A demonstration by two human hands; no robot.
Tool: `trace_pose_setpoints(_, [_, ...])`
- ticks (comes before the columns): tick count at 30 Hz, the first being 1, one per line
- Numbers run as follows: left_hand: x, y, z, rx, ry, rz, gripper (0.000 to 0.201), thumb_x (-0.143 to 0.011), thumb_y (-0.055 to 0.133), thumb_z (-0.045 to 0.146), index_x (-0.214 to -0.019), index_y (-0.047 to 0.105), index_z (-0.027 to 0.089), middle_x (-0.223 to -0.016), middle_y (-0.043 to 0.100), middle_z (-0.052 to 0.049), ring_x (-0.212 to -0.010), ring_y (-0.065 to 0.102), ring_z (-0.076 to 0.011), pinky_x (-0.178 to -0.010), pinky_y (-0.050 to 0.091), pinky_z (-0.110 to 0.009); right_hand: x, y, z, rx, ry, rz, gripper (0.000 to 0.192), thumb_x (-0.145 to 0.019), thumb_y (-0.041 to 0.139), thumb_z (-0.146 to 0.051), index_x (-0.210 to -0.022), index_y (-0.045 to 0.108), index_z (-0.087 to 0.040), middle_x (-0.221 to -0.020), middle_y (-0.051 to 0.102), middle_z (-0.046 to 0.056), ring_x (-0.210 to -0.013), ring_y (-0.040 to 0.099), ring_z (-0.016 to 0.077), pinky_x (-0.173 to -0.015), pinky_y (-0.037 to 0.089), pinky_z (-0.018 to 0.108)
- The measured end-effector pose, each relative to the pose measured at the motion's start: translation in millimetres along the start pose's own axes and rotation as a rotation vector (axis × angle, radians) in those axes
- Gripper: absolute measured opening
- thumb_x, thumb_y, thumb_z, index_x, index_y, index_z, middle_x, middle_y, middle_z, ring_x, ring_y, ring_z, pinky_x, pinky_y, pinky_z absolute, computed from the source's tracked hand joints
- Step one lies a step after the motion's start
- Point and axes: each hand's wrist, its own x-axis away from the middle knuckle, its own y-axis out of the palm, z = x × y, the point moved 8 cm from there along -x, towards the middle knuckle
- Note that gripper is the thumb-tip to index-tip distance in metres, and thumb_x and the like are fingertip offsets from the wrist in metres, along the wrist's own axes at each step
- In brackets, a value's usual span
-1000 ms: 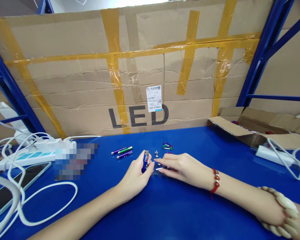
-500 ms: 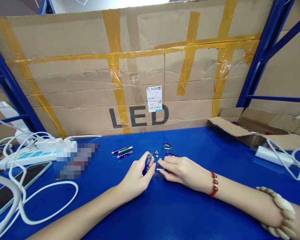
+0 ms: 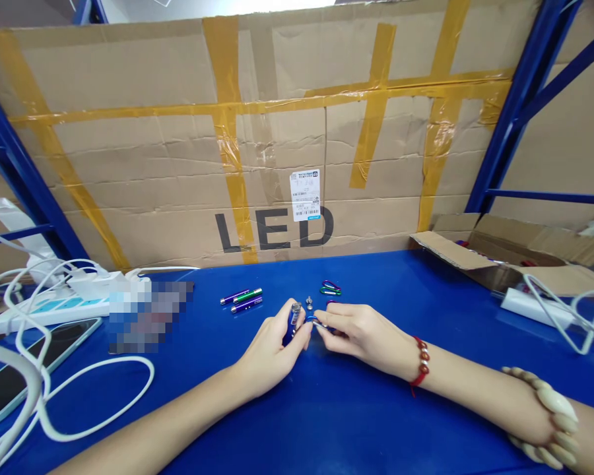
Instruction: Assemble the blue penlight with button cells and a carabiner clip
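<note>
My left hand (image 3: 272,343) is closed around a small blue penlight (image 3: 292,323), held upright with its silver end up. Just to the right, my right hand (image 3: 359,336) pinches a small blue carabiner clip (image 3: 311,318) between fingertips and thumb. The clip is close beside the penlight; whether they touch is hidden by the fingers. Small silver metal parts (image 3: 309,303) stand on the table beyond the hands. Green and purple carabiner clips (image 3: 331,288) lie farther back, and another purple clip (image 3: 332,302) is partly hidden behind my right hand.
Three purple and green penlights (image 3: 242,299) lie left of centre on the blue table (image 3: 341,422). At the left are a phone (image 3: 44,363), a power strip (image 3: 69,303) and looping white cables. An open cardboard box (image 3: 515,254) and a white adapter (image 3: 537,309) sit at the right.
My right hand has moved slightly, with the blue clip now raised and turned near the penlight. The left hand has stayed almost still.
</note>
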Motion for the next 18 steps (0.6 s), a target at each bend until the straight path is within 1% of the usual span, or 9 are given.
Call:
trace_pose_setpoints(3, [1.8, 0.9, -1.7, -0.005, -0.042, -0.037, 0.026, -0.092, 0.029, 0.041, -0.08, 0.035, 0.019, -0.073, 0.047, 0.001, -0.065, 0.042, -0.0127, -0.064, 0.034, -0.026, 0.2, -7.6, 5.5, -0.03, 0.026, 0.072, 0.028, -0.094, 0.037, -0.024, -0.084, 0.06, -0.01, -0.066, 0.051, 0.004, -0.056, 0.046, 0.0114, -0.054, 0.038, 0.022])
trace_pose_setpoints(6, [3.9, 4.0, -2.4, -0.043, -0.057, -0.093, 0.034, -0.095, 0.017, 0.04, -0.08, 0.038, 0.019, -0.074, 0.047, 0.001, -0.066, 0.043, -0.013, -0.065, 0.033, -0.026, 2.0, -16.9, 7.2, -0.062, 0.041, 0.171, 0.023, -0.093, 0.041, -0.023, -0.09, 0.06, -0.01, -0.068, 0.053, 0.004, -0.057, 0.046, 0.0108, -0.055, 0.039, 0.022])
trace_pose_setpoints(10, [4.6, 9.6, -0.8, -0.17, -0.024, -0.143, 0.029, -0.095, 0.021, 0.037, -0.079, 0.037, 0.019, -0.074, 0.049, 0.001, -0.066, 0.045, -0.0134, -0.066, 0.033, -0.026, 3.8, -25.8, 3.4, -0.063, 0.039, 0.27, 0.022, -0.093, 0.042, -0.023, -0.092, 0.06, -0.009, -0.066, 0.052, 0.003, -0.054, 0.044, 0.01, -0.053, 0.04, 0.021])
trace_pose_setpoints(13, [4.6, 12.5, 0.6, -0.224, -0.008, -0.157, 0.026, -0.095, 0.022, 0.034, -0.077, 0.035, 0.02, -0.071, 0.051, 0.002, -0.064, 0.046, -0.0136, -0.065, 0.033, -0.026, 3.7, -25.0, -0.2, -0.03, 0.024, 0.268, 0.023, -0.093, 0.041, -0.023, -0.094, 0.059, -0.009, -0.068, 0.054, 0.004, -0.056, 0.047, 0.0106, -0.055, 0.043, 0.022])
trace_pose_setpoints(18, [4.8, 11.6, 5.8, -0.255, 0.025, -0.127, 0.025, -0.094, 0.025, 0.032, -0.077, 0.037, 0.02, -0.072, 0.052, 0.001, -0.064, 0.048, -0.014, -0.065, 0.035, -0.026, 3.1, -17.2, 0.8, -0.004, 0.037, 0.204, 0.027, -0.095, 0.037, -0.027, -0.093, 0.059, -0.013, -0.079, 0.06, 0.008, -0.07, 0.057, 0.0132, -0.068, 0.049, 0.024])
